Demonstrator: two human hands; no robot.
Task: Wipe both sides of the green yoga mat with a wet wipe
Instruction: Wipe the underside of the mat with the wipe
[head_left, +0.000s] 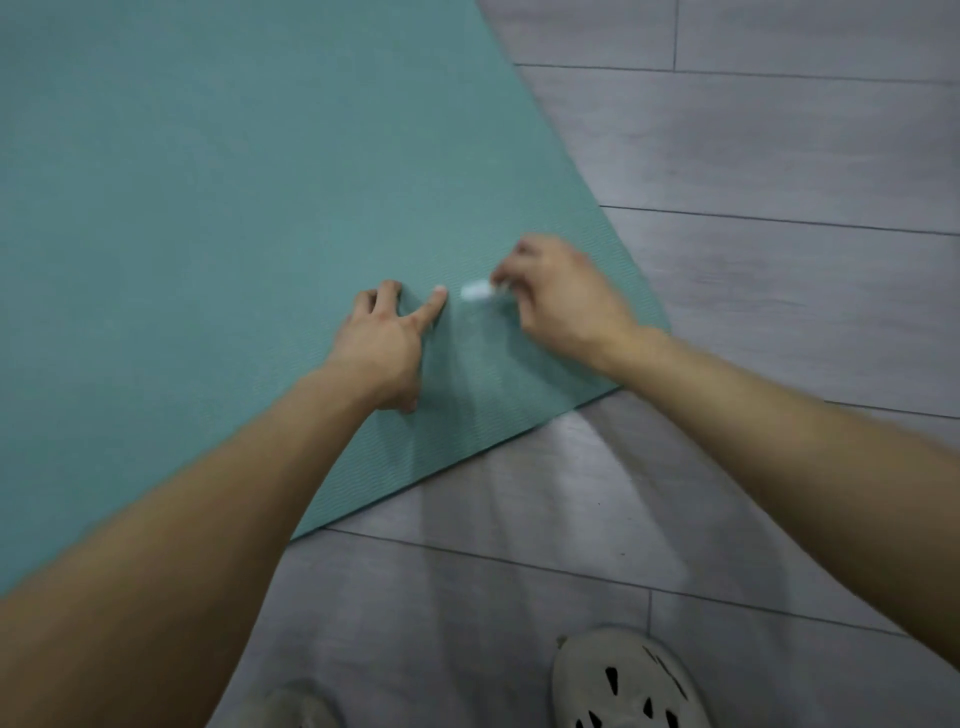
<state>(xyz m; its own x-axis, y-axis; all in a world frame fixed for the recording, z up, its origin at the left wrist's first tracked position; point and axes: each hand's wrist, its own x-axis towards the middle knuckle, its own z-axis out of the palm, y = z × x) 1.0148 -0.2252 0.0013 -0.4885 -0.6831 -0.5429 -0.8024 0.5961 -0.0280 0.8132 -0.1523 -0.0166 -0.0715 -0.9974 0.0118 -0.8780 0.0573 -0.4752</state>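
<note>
Here, right hand (561, 296) pinches small white wet wipe (477, 291); left hand (384, 338), at its 9 o'clock, presses green yoga mat (208, 208), grip empty. Advice: spread wipe flat, brace mat.

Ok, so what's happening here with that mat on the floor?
A person is bending over a green yoga mat spread on a grey plank floor, working near its corner. The right hand pinches a small white wad, apparently the wet wipe, right at the mat's surface. The left hand rests on the mat beside it, index finger stretched out. A pale shoe shows at the bottom edge.
</note>
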